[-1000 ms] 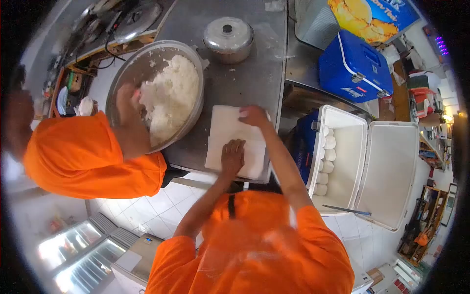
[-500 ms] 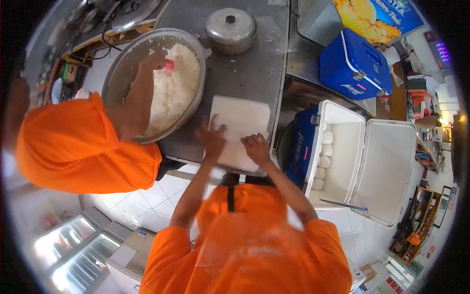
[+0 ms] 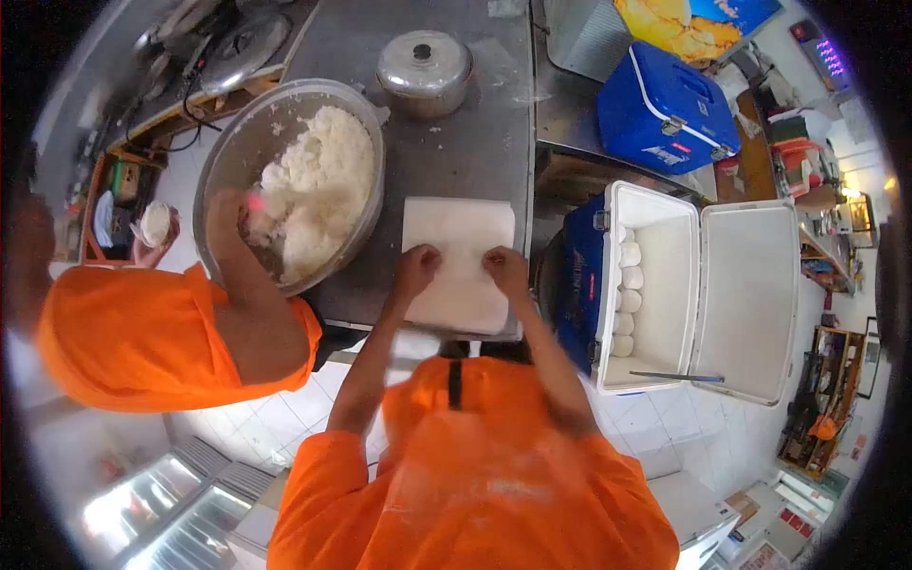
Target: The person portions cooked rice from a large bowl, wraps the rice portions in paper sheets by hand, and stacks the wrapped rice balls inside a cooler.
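Observation:
A stack of white wrapping paper (image 3: 460, 220) lies on the metal table in front of me. My left hand (image 3: 416, 270) is closed at the left edge of the paper, with its fingers curled in a pinch. Opposite it, my right hand (image 3: 506, 270) pinches the right edge in the same way. Between the two hands the paper's surface is bare. How many sheets my fingers hold I cannot make out.
At left, a co-worker's hand (image 3: 228, 211) with something pink works in a large tub (image 3: 211, 152) of white rice (image 3: 328, 157). A lidded pot (image 3: 424, 76) stands behind the paper. On the right, an open cooler (image 3: 651, 195) holds several white wrapped bundles (image 3: 630, 277); a blue cooler (image 3: 665, 109) stands beyond.
My hands, flat and spread on the paper before, are now curled at its two side edges. The co-worker's hand has moved toward the tub's near left, and their other hand shows a rice portion.

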A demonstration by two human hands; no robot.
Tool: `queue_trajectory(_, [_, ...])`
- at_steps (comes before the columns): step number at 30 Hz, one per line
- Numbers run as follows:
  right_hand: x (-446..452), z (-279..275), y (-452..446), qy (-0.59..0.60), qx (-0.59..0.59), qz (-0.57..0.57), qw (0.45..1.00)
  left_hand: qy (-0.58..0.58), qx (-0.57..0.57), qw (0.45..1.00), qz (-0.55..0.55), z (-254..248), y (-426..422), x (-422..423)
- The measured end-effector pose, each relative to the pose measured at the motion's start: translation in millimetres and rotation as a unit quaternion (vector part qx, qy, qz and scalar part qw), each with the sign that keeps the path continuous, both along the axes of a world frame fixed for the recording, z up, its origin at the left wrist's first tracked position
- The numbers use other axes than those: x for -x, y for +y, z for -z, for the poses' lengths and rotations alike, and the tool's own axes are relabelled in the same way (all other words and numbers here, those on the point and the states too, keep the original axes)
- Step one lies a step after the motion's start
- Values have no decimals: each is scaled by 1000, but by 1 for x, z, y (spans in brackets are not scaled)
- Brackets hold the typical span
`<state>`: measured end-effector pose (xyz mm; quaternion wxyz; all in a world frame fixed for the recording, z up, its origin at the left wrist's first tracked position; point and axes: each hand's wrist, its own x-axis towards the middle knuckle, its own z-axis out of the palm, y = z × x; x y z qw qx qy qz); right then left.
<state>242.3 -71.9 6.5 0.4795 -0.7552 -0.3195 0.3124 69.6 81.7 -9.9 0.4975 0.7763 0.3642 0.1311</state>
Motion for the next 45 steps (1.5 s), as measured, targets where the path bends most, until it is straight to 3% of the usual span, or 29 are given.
queue_trajectory(1, [-4,-3,5,-60,49,-7,997,60,29,997,47,-3,10,-3])
queue_trajectory(2, [-6,-6,10,-62,49,-9,997,22,-155,986,49,-4,13,-8])
queue_trajectory(3, [-2,-28,17,-276,42,3,960,22,-154,987,48,-9,16,-11])
queue_trajectory(5, [-7,-31,23,-479,29,16,877,-60,-331,933,127,-18,24,-15])
queue_trajectory(7, [-22,19,16,-200,94,-217,951,30,-283,941,185,12,21,-6])
queue_trajectory(9, [-10,54,-2,-127,37,-177,975,115,-236,934,243,17,12,6])
queue_trajectory(11, [4,48,-20,-50,-16,-134,990,-76,-355,916,170,6,-7,25])
queue_trajectory(13, [6,12,-29,-413,-109,-184,885,-91,-345,917,176,17,4,26])
queue_trajectory(14, [2,49,-26,-303,-128,-170,929,-99,-332,920,183,24,4,32])
queue_trajectory(15, [0,43,-20,-301,-125,-168,930,-99,-329,921,186,23,9,27])
queue_trajectory(17, [-5,20,0,-403,104,-234,879,38,-156,962,222,11,31,4])
queue_trajectory(18, [-22,35,8,-275,96,-222,931,35,-159,961,222,3,45,-10])
queue_trajectory(20, [-38,22,27,-266,85,-235,931,188,106,952,216,-9,56,-23])
queue_trajectory(21, [-41,12,32,-258,72,-245,932,188,104,952,220,-14,55,-29])
queue_trajectory(22, [-39,3,38,-184,157,-213,947,281,115,934,189,-19,54,-39])
queue_trajectory(24, [-32,-13,48,-265,182,-212,923,371,125,906,160,-24,39,-52])
queue_trajectory(26, [-32,-13,48,-344,207,-212,891,190,-174,965,49,-20,9,-45])
queue_trajectory(27, [-35,-3,47,-273,174,-254,912,189,-176,965,50,-15,6,-37])
queue_trajectory(29, [-39,-1,40,-202,137,-287,926,17,-29,994,108,-5,8,-21])
queue_trajectory(30, [-35,-6,27,-54,57,-265,961,15,-31,993,113,-6,4,-12])
queue_trajectory(31, [-28,-7,14,95,-25,-236,967,-45,157,985,60,-10,-3,-3])
queue_trajectory(32, [-17,-7,7,81,-53,-210,973,-101,339,935,6,-14,-6,1])
queue_trajectory(33, [-2,-18,-1,82,-53,-206,974,-99,341,935,10,-21,-10,1])
queue_trajectory(35, [24,-60,-10,329,-124,-10,936,-245,576,779,-27,-35,-26,-1])
queue_trajectory(39, [20,-67,-28,283,-142,71,946,-188,614,767,6,-53,-35,-21])
queue_trajectory(40, [18,-71,-34,281,-146,81,945,-137,432,891,-17,-57,-43,-25])
queue_trajectory(41, [13,-76,-40,247,-126,89,957,-85,227,969,-34,-62,-50,-34])
queue_trajectory(43, [2,-94,-56,206,-109,124,964,-142,312,939,9,-77,-58,-50])
queue_trajectory(45, [-2,-115,-62,44,-83,123,988,-187,397,897,50,-110,-66,-65])
